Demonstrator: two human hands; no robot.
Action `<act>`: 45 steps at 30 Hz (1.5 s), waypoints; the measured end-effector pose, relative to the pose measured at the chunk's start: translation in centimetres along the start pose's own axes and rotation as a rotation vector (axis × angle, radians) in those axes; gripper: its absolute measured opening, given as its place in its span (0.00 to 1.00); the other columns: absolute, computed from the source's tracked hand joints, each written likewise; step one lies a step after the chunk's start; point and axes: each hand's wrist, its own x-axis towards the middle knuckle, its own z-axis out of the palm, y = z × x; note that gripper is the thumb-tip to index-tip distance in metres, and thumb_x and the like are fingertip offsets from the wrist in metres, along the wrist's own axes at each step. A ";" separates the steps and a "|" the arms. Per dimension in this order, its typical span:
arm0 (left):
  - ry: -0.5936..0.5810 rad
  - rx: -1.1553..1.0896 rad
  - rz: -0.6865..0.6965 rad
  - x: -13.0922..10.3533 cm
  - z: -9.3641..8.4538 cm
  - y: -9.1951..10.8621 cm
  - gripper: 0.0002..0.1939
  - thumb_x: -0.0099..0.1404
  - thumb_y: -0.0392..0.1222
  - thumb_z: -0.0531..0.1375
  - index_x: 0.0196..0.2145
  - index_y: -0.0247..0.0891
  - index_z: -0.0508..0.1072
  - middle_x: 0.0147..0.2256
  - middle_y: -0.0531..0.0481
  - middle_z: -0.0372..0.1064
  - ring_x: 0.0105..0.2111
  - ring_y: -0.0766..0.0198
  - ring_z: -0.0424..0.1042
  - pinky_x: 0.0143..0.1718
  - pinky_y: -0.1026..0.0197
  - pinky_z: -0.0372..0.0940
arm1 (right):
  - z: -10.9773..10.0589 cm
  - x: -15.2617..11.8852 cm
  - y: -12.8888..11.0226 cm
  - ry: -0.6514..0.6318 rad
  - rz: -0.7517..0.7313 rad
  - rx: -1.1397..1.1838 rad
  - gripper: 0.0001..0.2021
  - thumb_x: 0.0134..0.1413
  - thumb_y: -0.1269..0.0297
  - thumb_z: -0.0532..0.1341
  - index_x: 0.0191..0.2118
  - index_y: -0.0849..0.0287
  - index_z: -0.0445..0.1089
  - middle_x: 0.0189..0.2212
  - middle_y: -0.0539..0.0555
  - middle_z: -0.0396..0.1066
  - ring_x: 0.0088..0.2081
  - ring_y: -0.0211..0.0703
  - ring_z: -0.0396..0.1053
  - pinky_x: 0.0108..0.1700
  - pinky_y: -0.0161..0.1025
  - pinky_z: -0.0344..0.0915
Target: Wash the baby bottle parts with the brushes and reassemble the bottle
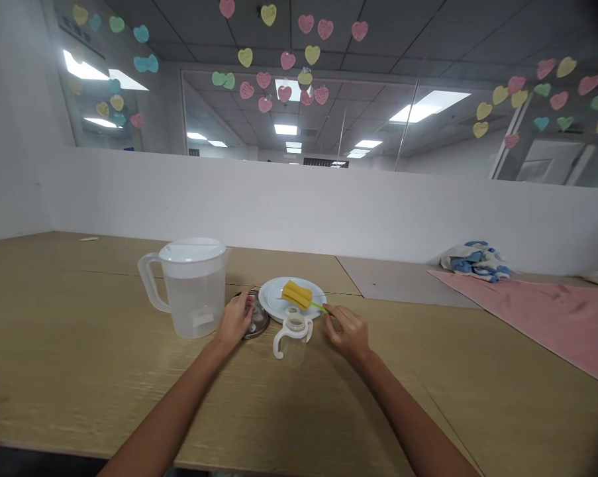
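One green handle (319, 307), that of a yellow sponge brush (297, 294), is pinched between the thumb and fingers of the right hand (347, 331), not yet released; the sponge head seems already laid on the white plate (267, 298). The fingers of the left hand (235, 317) are loosely bent over a round metal dish (261, 323); whether it is gripped cannot be told. The two-handled bottle (295, 341) and lidded pitcher (194, 295) are left untouched.

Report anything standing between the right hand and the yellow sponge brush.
Nothing visible: the right hand pinches the green handle of the yellow sponge brush, whose head shows over the white plate. The clear bottle with white handles stands at the plate's near edge, not between hand and brush.
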 end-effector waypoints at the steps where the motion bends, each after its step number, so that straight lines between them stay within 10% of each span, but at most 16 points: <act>1: -0.010 -0.013 -0.011 0.0 0.2 0.0 0.25 0.58 0.32 0.53 0.54 0.36 0.59 0.38 0.46 0.71 0.38 0.61 0.71 0.43 0.57 0.65 | 0.0 0.0 0.0 0.002 -0.003 -0.001 0.10 0.54 0.70 0.55 0.38 0.62 0.72 0.27 0.54 0.74 0.28 0.37 0.70 0.31 0.32 0.64; 45: -0.243 0.136 -0.070 -0.7 0.1 0.7 0.37 0.50 0.27 0.53 0.58 0.40 0.52 0.44 0.46 0.68 0.38 0.61 0.70 0.37 0.63 0.60 | 0.1 0.1 -0.3 -0.023 -0.006 -0.019 0.10 0.55 0.70 0.54 0.38 0.61 0.72 0.26 0.53 0.74 0.28 0.36 0.71 0.31 0.32 0.63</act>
